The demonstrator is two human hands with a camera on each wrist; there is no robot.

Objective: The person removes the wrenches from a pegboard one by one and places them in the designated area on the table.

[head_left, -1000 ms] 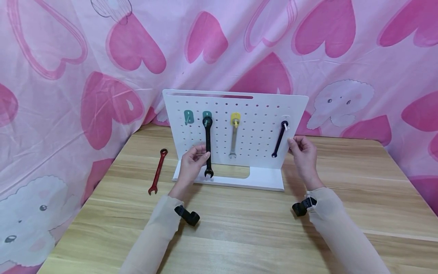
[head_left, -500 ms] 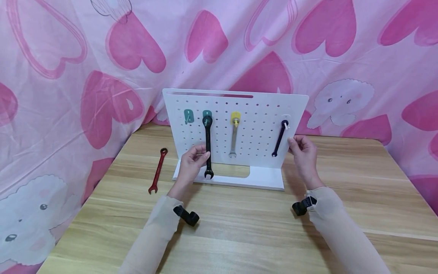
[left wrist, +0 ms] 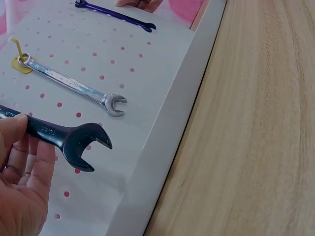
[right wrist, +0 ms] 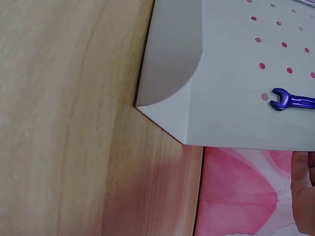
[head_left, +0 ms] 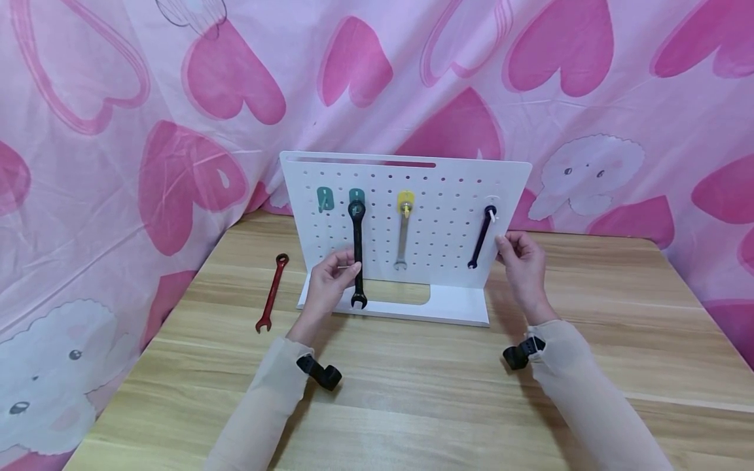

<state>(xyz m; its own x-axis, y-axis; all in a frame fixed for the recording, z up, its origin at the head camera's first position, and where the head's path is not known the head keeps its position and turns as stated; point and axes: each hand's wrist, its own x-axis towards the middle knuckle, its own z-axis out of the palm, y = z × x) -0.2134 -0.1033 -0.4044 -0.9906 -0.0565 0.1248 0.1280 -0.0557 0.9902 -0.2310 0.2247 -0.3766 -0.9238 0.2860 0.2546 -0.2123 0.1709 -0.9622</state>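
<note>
My left hand pinches the shaft of a large black combination wrench between thumb and fingers. The wrench's ring end is at a green hook on a white pegboard, its open jaw pointing down. In the left wrist view the black wrench stands out from the board's face. My right hand grips the pegboard's right edge with thumb and fingers. Close to it, a small dark purple wrench hangs from a white hook. A silver wrench hangs from a yellow hook mid-board.
A red wrench lies on the wooden table, left of the pegboard. Another green hook at the board's upper left bears nothing. The board's foot rests flat on the table, and a pink heart-patterned cloth hangs behind.
</note>
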